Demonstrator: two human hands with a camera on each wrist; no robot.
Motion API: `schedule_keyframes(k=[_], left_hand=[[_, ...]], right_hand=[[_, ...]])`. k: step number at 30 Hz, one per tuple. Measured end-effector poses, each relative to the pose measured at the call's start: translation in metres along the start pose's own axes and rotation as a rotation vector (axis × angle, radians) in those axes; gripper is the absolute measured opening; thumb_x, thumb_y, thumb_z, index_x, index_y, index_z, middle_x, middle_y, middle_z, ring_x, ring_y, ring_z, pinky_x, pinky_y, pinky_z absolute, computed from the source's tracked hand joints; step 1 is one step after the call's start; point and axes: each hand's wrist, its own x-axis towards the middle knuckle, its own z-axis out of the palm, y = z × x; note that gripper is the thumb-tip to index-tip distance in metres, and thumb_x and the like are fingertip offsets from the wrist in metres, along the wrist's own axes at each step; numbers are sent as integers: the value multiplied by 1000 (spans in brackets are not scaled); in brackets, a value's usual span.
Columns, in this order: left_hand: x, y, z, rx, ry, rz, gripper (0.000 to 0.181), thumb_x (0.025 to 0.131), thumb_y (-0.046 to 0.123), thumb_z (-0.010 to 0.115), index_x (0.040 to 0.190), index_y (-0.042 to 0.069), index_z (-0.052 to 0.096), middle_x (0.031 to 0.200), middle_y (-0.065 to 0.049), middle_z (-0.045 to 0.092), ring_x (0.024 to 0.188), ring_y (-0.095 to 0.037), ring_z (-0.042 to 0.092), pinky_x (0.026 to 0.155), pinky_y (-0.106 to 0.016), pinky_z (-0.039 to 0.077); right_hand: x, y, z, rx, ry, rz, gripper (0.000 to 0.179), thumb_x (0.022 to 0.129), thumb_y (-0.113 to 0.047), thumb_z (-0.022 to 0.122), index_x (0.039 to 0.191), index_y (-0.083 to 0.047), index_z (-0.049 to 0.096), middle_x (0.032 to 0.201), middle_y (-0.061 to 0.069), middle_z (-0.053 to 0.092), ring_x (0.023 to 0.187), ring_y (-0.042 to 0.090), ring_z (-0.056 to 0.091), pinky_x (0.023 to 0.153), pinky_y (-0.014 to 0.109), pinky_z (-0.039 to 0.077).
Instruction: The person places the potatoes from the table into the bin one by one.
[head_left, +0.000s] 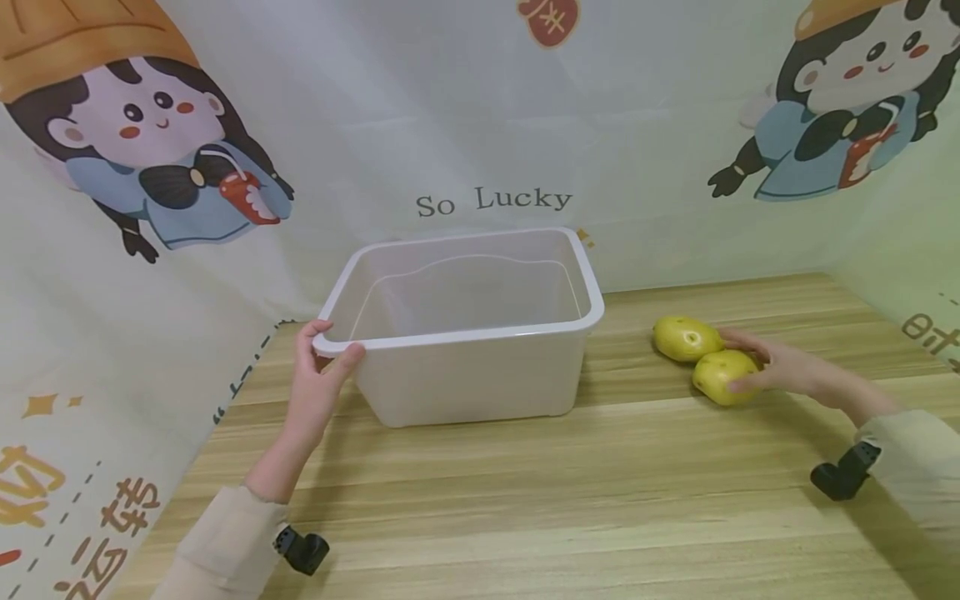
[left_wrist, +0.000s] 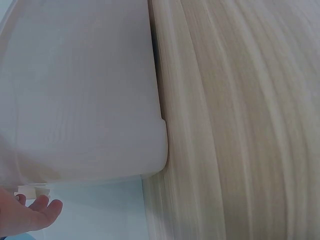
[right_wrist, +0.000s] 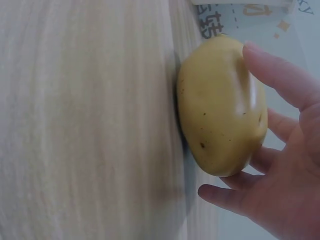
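Note:
A white plastic bin (head_left: 472, 379) stands on the wooden table; no contents show inside it in the head view. My left hand (head_left: 311, 400) grips the bin's near left corner, with the thumb on the rim. In the left wrist view, the bin's wall (left_wrist: 85, 90) fills the upper left, and fingertips (left_wrist: 42, 206) show beyond its edge. Two yellow potatoes lie close together on the right. My right hand (head_left: 802, 372) holds the nearer potato (head_left: 718, 377), thumb on one side and fingers round the other. The farther potato (head_left: 684, 339) lies just behind it.
The wooden table (head_left: 525, 500) runs beneath everything. A printed cloth (head_left: 360, 150) with cartoon figures hangs right behind the bin and along both sides. A small black device (head_left: 846, 472) sits on the right wrist, another (head_left: 302, 550) on the left.

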Motion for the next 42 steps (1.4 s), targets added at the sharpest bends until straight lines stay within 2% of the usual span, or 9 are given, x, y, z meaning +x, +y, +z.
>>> schedule_keyframes(k=[9, 18, 33, 42], left_hand=[[0, 0, -1, -3, -3, 0, 46, 92, 16, 54, 127, 15, 25, 125, -7, 34, 107, -13, 39, 82, -14, 41], [0, 1, 0, -3, 1, -12, 49, 92, 13, 53, 130, 10, 23, 123, -4, 34, 107, -12, 39, 83, -15, 40], [0, 2, 1, -25, -1, -5, 46, 92, 12, 52, 129, 11, 24, 123, -5, 34, 106, -11, 39, 83, -14, 40], [0, 1, 1, -29, -1, 2, 47, 92, 11, 52, 129, 10, 23, 123, -4, 34, 107, -12, 39, 83, -14, 41]], right_hand=[[-1, 3, 4, -19, 14, 13, 83, 82, -18, 66, 141, 7, 14, 142, 35, 15, 128, 53, 12, 96, 67, 18], [1, 10, 8, -36, 5, 47, 84, 82, -21, 66, 141, 8, 13, 140, 39, 11, 125, 57, 13, 93, 69, 19], [2, 7, 17, -72, 42, 60, 84, 78, -26, 69, 138, 7, 20, 137, 38, 19, 121, 53, 24, 91, 65, 26], [1, 6, 18, -64, 28, 74, 82, 79, -27, 68, 138, 4, 22, 136, 34, 24, 120, 47, 28, 90, 61, 30]])
